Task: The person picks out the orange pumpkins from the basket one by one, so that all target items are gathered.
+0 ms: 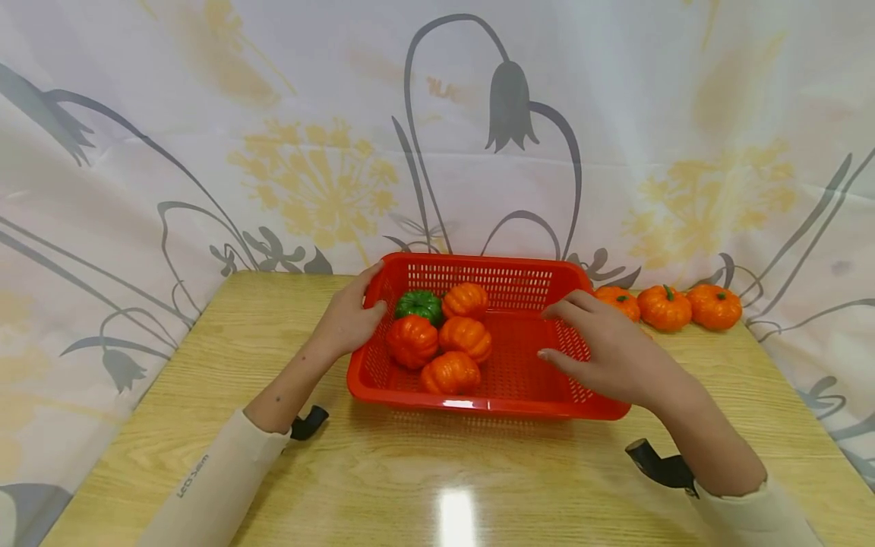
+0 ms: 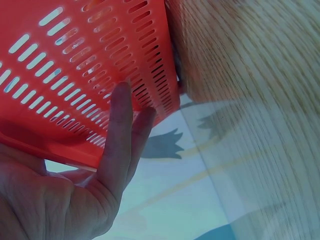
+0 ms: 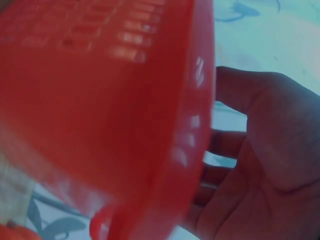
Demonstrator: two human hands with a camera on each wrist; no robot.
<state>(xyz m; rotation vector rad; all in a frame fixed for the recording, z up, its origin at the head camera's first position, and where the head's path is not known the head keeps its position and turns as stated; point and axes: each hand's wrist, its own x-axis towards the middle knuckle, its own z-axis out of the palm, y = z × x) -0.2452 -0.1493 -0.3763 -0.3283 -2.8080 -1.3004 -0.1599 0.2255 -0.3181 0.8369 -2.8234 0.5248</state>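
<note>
A red plastic basket [image 1: 513,342] with slotted walls holds several small orange pumpkins [image 1: 465,339] and one green pumpkin [image 1: 419,306], all toward its left side. My left hand [image 1: 352,315] grips the basket's left rim, thumb over the edge; in the left wrist view its fingers [image 2: 117,135] lie along the outer slotted wall. Over the basket's right side, my right hand [image 1: 604,346] has its thumb and fingers spread apart and holds nothing. The right wrist view shows that hand [image 3: 265,160] close beside the basket's rim [image 3: 185,130], which partly hides the fingertips.
On the wooden table [image 1: 273,471], three orange pumpkins [image 1: 664,308] sit in a row right of the basket, the nearest partly behind my right hand. A patterned curtain [image 1: 328,114] hangs along the table's back edge. Black curved mounts [image 1: 659,465] show at both wrists.
</note>
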